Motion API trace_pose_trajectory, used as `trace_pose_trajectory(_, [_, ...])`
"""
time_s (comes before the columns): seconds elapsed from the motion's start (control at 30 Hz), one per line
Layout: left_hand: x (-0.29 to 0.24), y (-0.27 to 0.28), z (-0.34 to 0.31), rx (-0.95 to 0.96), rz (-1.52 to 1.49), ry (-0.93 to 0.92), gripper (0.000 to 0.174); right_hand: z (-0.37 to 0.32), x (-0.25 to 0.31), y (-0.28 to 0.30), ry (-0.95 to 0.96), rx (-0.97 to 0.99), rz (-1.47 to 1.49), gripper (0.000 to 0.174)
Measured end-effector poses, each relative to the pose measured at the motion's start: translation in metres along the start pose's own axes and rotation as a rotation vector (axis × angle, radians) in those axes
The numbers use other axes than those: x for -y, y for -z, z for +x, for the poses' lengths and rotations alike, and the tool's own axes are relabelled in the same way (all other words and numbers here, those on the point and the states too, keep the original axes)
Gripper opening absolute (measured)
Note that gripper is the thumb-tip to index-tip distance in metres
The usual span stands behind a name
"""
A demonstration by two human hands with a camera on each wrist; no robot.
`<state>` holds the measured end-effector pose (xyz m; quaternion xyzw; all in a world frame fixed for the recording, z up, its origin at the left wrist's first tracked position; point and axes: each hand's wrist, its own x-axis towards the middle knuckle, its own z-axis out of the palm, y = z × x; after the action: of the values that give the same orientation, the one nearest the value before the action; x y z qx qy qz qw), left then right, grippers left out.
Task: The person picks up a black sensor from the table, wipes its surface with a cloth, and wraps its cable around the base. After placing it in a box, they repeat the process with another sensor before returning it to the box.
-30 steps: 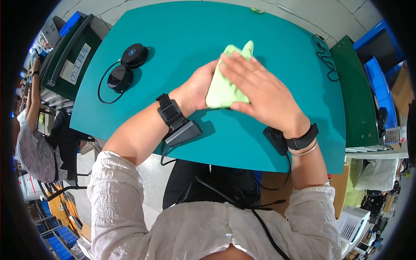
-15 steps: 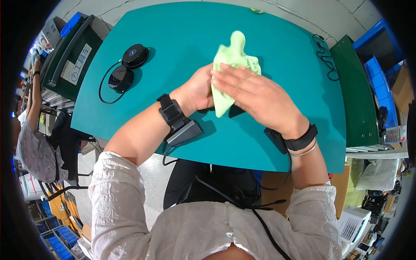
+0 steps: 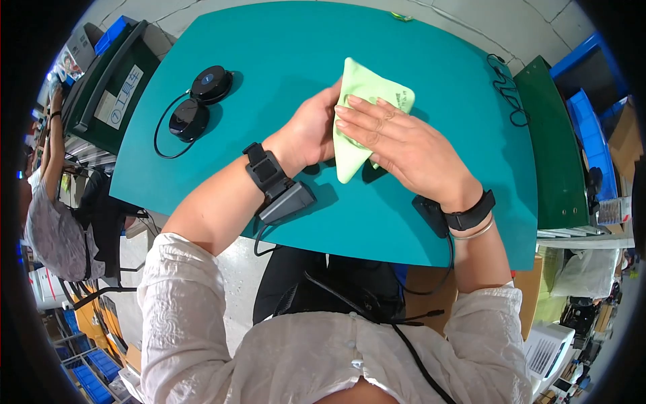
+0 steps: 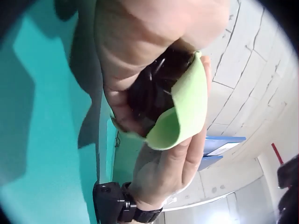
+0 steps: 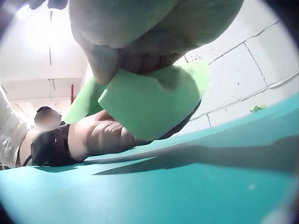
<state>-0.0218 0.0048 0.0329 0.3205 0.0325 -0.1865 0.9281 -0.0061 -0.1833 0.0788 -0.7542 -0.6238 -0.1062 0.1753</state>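
Observation:
A light green cloth (image 3: 358, 145) with small dark print lies between the two hands, above the table. My left hand (image 3: 313, 131) grips a dark glossy object (image 4: 152, 88), mostly hidden by the cloth in the head view. With fingers nearly straight and side by side, my right hand (image 3: 420, 148) presses the cloth from the right side. In the left wrist view the cloth (image 4: 191, 100) curls around the dark object's edge. The right wrist view has the cloth (image 5: 145, 102) hanging below my right hand (image 5: 149, 28).
Black headphones (image 3: 188, 120) lie at the left of the teal table (image 3: 269, 47). A black cable (image 3: 505, 91) is at the far right, and a small green wrapper (image 3: 401, 16) at the far edge. Green cabinets flank the table; another person (image 3: 57, 229) is at the left.
The cloth has shifted and refolded between the hands, its upper tip now a plain corner leaning left. My right hand has moved slightly down over it; my left hand keeps nearly the same place.

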Motion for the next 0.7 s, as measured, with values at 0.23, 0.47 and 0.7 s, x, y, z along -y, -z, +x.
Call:
trace_pose_trajectory(0.23, [0.000,0.007,0.004,0.316,-0.074,0.047,0.056,-0.010,-0.025,0.004,-0.207,-0.239,-0.017,0.041])
trace_pose_trajectory(0.47, [-0.008,0.005,0.003,0.464,-0.117,0.037,0.064,-0.036,-0.053,0.023,-0.881,-0.506,0.159,0.036])
trace_pose_trajectory(0.7, [-0.008,0.004,0.001,0.462,-0.066,0.062,0.066,-0.030,-0.052,0.007,-0.709,-0.625,0.126,0.035])
